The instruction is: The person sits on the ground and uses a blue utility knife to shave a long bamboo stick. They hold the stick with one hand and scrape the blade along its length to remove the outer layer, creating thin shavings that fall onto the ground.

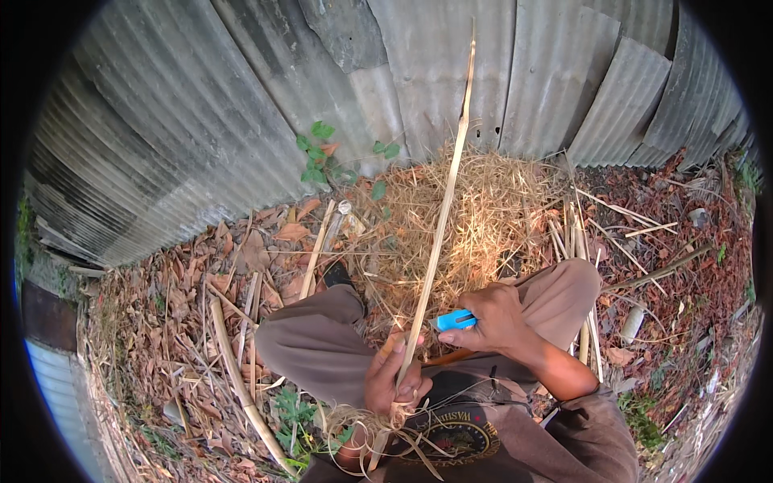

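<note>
My left hand (390, 381) is closed around the lower part of a long, pale bamboo strip (442, 219). The strip rises away from me, tilted slightly right, and its narrow, darkened far end overlaps the metal fence in view. Just right of the strip, my right hand (493, 319) grips a blue utility knife (456, 320). Its front end points toward the strip; I cannot tell whether a blade touches it. Thin curled shavings (415, 441) hang below my left hand, over my dark shirt.
A heap of straw-coloured shavings (499, 193) lies beyond my crossed legs. Corrugated metal sheets (451, 80) form a fence behind it. Dry leaves cover the ground, with a bamboo pole (241, 386) at left and several sticks (576, 233) at right. A green plant (316, 157) grows by the fence.
</note>
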Motion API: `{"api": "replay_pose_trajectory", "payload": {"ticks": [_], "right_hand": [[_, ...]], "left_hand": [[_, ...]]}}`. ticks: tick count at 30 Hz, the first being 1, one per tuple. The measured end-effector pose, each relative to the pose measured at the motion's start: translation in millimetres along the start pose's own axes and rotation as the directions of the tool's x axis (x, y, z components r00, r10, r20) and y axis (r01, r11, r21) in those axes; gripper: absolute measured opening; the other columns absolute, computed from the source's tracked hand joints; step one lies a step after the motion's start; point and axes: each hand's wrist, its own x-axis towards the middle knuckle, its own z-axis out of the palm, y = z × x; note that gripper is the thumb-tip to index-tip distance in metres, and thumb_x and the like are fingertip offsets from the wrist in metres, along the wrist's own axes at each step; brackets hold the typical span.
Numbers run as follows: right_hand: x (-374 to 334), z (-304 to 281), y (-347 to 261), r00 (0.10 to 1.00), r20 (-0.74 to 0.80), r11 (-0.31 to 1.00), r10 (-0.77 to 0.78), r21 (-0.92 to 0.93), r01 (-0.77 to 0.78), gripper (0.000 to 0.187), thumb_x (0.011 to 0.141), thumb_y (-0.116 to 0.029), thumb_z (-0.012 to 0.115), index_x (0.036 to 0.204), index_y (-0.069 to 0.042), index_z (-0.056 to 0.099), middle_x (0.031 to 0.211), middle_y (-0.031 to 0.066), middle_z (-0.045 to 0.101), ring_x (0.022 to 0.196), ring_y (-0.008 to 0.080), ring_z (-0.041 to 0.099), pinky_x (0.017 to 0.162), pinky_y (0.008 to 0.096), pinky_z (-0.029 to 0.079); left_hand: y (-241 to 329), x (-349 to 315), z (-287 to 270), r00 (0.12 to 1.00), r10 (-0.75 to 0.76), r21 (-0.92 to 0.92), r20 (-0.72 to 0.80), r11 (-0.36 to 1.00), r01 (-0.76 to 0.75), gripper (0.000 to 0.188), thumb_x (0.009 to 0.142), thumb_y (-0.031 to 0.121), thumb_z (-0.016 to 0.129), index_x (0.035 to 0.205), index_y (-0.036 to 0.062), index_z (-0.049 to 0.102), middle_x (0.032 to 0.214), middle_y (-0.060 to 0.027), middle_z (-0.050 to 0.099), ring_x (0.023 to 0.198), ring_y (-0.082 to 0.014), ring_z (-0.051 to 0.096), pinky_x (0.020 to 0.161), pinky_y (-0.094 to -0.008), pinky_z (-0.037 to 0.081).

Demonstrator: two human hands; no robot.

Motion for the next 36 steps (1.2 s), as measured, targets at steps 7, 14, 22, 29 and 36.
{"api": "replay_pose_trajectory", "payload": {"ticks": [7, 14, 22, 29, 36], "right_hand": [[3.2, -3.7, -7.4, 0.999, -0.009, 0.989, -0.052, -0.139, 0.05, 0.061, 0.073, -0.067, 0.062, 0.054, -0.009, 0.054, 0.042, 0.0081, 0.046, 0.04, 0.0282, 0.053, 0.043, 0.0379, 0.041], [29.9, -17.1, 52.8, 0.946, -0.176, 0.921, 0.273, -0.237, -0.31, 0.067, 0.078, -0.068, 0.056, 0.055, -0.005, 0.059, 0.042, 0.0098, 0.05, 0.041, 0.0271, 0.057, 0.042, 0.0389, 0.045], [3.9, -9.4, 5.3, 0.997, -0.042, 0.976, -0.057, -0.215, 0.047, 0.066, 0.068, -0.072, 0.061, 0.05, -0.01, 0.052, 0.042, 0.0055, 0.047, 0.038, 0.026, 0.052, 0.042, 0.0372, 0.042], [43.2, -24.0, 44.5, 0.974, -0.222, 0.95, 0.043, -0.293, -0.109, 0.071, 0.071, -0.076, 0.055, 0.052, -0.007, 0.059, 0.042, 0.009, 0.049, 0.038, 0.0267, 0.053, 0.041, 0.038, 0.043], [83.2, -54.2, 119.0, 0.885, -0.324, 0.865, 0.334, -0.269, -0.425, 0.075, 0.077, -0.074, 0.048, 0.058, -0.004, 0.063, 0.05, 0.0158, 0.056, 0.054, 0.0353, 0.061, 0.056, 0.0475, 0.048]], "left_hand": [[5.1, -8.9, 9.9, 0.994, 0.105, 0.428, 0.016, 0.898, -0.102, 0.029, 0.102, 0.027, 0.038, 0.117, 0.0049, 0.048, 0.051, -0.0039, 0.044, 0.034, -0.0085, 0.032, 0.037, -0.0234, 0.03], [-9.6, -32.4, 8.0, 0.996, 0.085, 0.494, -0.03, 0.868, -0.059, 0.03, 0.102, 0.028, 0.038, 0.119, 0.0041, 0.044, 0.055, -0.0072, 0.048, 0.036, -0.007, 0.034, 0.032, -0.0186, 0.026], [-8.4, -27.6, 12.1, 0.986, 0.155, 0.486, -0.058, 0.867, -0.108, 0.027, 0.102, 0.028, 0.037, 0.111, 0.0045, 0.045, 0.05, -0.0045, 0.042, 0.035, -0.0071, 0.03, 0.038, -0.0223, 0.03], [-7.6, -37.0, 21.0, 0.989, 0.147, 0.451, -0.008, 0.883, -0.128, 0.024, 0.103, 0.025, 0.034, 0.111, 0.0051, 0.045, 0.049, -0.0018, 0.041, 0.035, -0.0072, 0.028, 0.044, -0.023, 0.033], [-11.6, -44.0, 14.0, 0.997, 0.08, 0.481, -0.016, 0.874, -0.062, 0.026, 0.102, 0.024, 0.036, 0.115, 0.004, 0.046, 0.048, -0.0026, 0.039, 0.038, -0.0085, 0.032, 0.048, -0.0258, 0.036]]}}
